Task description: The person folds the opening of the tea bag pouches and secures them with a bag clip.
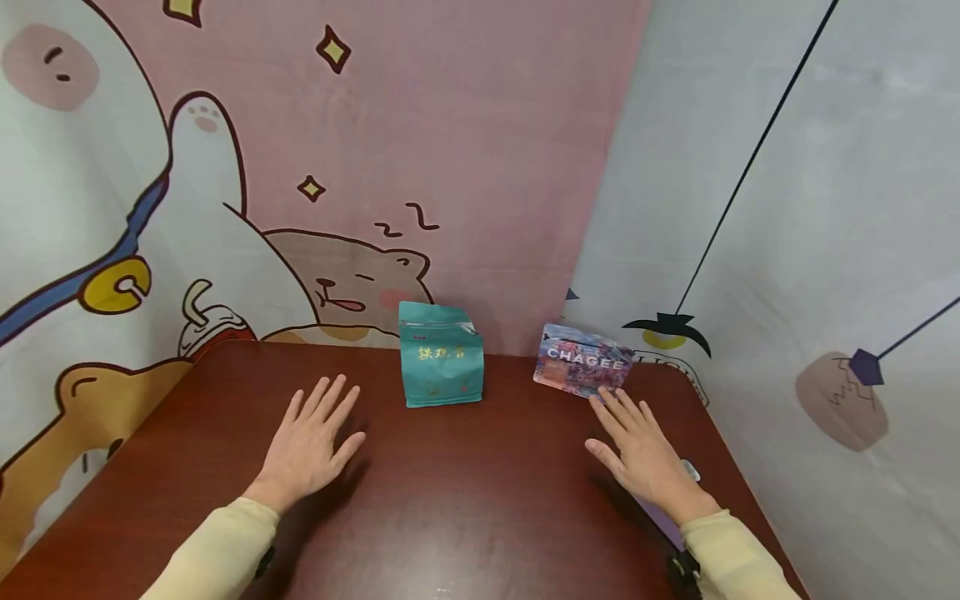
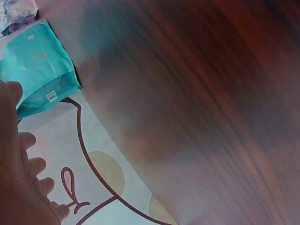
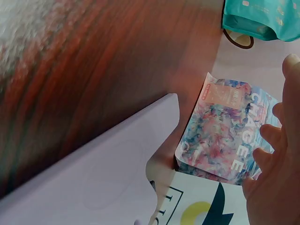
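My left hand (image 1: 303,454) hovers over the left part of the table, fingers straight and spread, holding nothing. Beyond it, at the table's back edge, stands a teal pouch (image 1: 442,358) with gold lettering; its printed face also shows in the left wrist view. Straight-fingered and empty, my right hand (image 1: 641,450) is held over the right side. Its fingertips overlap the lower edge of a colourful packet (image 1: 577,360) marked CHAGEE in the head view. Below the right wrist lies a flat lilac object (image 3: 108,164) with a notched end, mostly hidden by the forearm in the head view.
The dark red-brown table (image 1: 465,517) reaches back to a cartoon-printed cloth (image 1: 510,167) hanging behind it. The same kind of cloth runs along the right side. Pale yellow sleeves (image 1: 217,550) cover both forearms.
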{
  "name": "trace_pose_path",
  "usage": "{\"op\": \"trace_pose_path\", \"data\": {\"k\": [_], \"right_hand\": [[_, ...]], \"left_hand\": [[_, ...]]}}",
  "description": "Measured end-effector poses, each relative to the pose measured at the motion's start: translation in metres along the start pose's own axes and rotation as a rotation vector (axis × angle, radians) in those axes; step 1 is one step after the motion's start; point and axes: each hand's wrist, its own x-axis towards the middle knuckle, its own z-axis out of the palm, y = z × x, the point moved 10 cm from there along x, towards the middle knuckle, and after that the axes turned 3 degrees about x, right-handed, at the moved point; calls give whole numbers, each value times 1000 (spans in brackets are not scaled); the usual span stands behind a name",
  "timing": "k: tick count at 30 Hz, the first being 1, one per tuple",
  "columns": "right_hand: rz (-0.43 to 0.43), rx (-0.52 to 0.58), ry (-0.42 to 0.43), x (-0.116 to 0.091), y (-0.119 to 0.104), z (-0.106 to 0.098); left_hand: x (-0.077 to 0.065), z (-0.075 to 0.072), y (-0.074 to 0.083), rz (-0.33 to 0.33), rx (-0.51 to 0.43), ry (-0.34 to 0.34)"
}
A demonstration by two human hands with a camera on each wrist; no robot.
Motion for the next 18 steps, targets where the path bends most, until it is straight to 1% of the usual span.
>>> {"op": "trace_pose_path", "data": {"k": [4, 10, 14, 18], "right_hand": [[33, 43, -17, 0, 1, 2], [87, 138, -44, 2, 2, 3], [87, 187, -36, 3, 0, 1], [91, 237, -22, 6, -1, -1]], "left_hand": [[-1, -3, 2, 1, -13, 20], [-2, -12, 5, -5, -56, 74], [-2, -17, 8, -10, -73, 72], [-2, -23, 12, 3, -70, 73]]}}
